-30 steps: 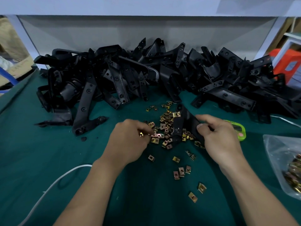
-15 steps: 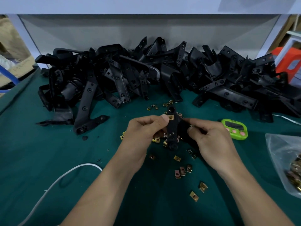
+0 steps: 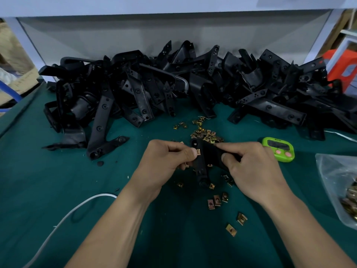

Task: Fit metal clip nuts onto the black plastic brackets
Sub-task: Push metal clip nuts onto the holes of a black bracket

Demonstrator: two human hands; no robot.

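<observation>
My right hand (image 3: pixel 251 167) grips a black plastic bracket (image 3: pixel 204 161) just above the green table mat. My left hand (image 3: pixel 166 161) pinches a brass-coloured clip nut (image 3: pixel 198 152) against the bracket's left edge, thumb pressing on it. Several loose clip nuts (image 3: pixel 207 135) lie in a small heap just beyond the hands, and more clip nuts (image 3: pixel 217 200) are scattered nearer to me. The bracket's lower end pokes out below the hands.
A long pile of black brackets (image 3: pixel 193 88) fills the back of the table. A green timer (image 3: pixel 278 148) sits to the right, a clear bag of nuts (image 3: pixel 342 188) at the right edge, and a white cable (image 3: pixel 63 219) at the lower left.
My left hand picked a nut from the heap and brought it to the bracket, which my right hand lifted off the mat. The nut now sits lower on the bracket's edge than half a second ago.
</observation>
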